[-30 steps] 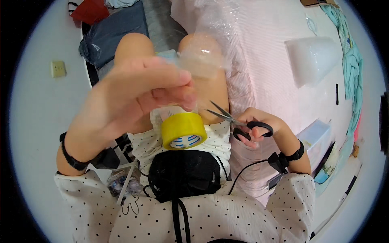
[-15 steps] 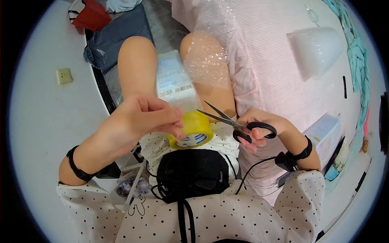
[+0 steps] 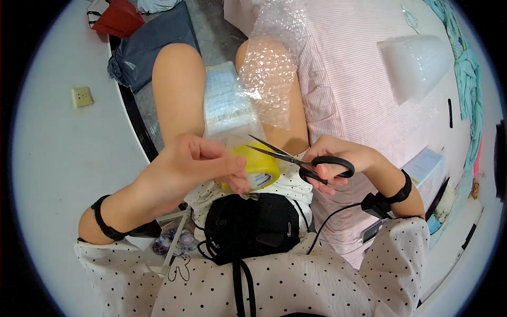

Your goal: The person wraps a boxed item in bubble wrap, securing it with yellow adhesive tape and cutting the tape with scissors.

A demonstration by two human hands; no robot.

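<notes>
A pair of scissors point(image 3: 287, 157) with black handles is in my right hand point(image 3: 338, 158), fingers through the loops. Its blades are spread and point left, their tips over the top of a yellow roll of packing tape point(image 3: 262, 158). My left hand point(image 3: 193, 165) is pinched closed in front of the roll's left side and covers part of it. Whatever is between those fingertips is hidden. Beyond the roll, a box-shaped package point(image 3: 228, 100) with a pale label lies between my thighs. Clear bubble wrap point(image 3: 268, 74) drapes over its right side and my right thigh.
A pink striped bed cover point(image 3: 348, 79) spreads to the right, bearing a bundle of bubble wrap point(image 3: 417, 66) and a pale blue box point(image 3: 424, 168). A dark plastic parcel point(image 3: 158, 45) and a red bag point(image 3: 117, 20) lie at the far left. A black pouch point(image 3: 252, 224) rests on my lap.
The scissors have moved left and slightly up, bringing their tips over the tape roll. My left hand has shifted slightly right and down. The bubble wrap hangs lower over my right thigh.
</notes>
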